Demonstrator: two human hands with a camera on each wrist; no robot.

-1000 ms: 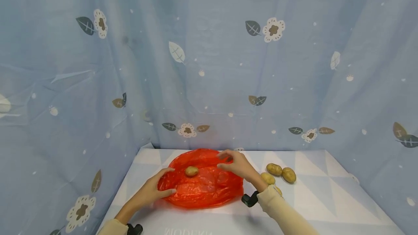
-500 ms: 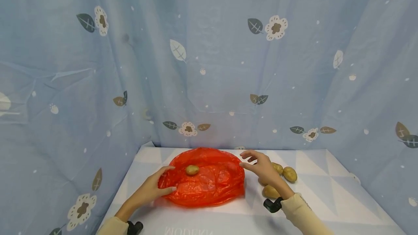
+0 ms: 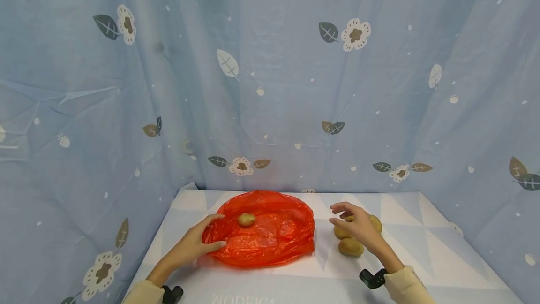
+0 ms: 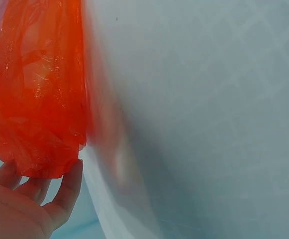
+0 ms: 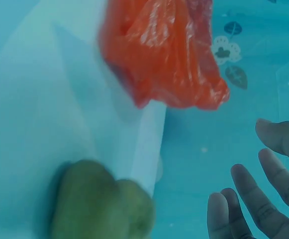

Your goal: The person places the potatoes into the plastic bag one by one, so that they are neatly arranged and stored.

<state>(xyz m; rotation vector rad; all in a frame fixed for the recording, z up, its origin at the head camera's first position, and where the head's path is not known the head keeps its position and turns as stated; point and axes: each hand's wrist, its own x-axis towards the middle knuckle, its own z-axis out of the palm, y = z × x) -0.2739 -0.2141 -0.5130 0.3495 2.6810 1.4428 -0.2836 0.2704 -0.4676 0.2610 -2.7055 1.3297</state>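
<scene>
A red plastic bag (image 3: 270, 243) lies spread with its mouth open on the table, and one potato (image 3: 246, 220) rests in it. At the bag's left side is my left hand (image 3: 198, 240), thumb and fingers spread apart; in the left wrist view its fingertips (image 4: 73, 172) touch the bag's edge. My right hand (image 3: 358, 224) hovers above several potatoes (image 3: 350, 247) to the right of the bag, partly covering them in the head view. Its fingers are loosely bent and hold nothing. The right wrist view shows blurred potatoes (image 5: 92, 204) below the bag.
The white table (image 3: 422, 262) with pale triangles carries the bag and potatoes. A blue patterned curtain (image 3: 278, 107) rises behind it and along the sides. Dark wrist cameras (image 3: 372, 278) sit at both cuffs.
My right hand has moved right, from over the bag to above the potatoes, holding nothing. The left hand has stayed at the bag's left side.
</scene>
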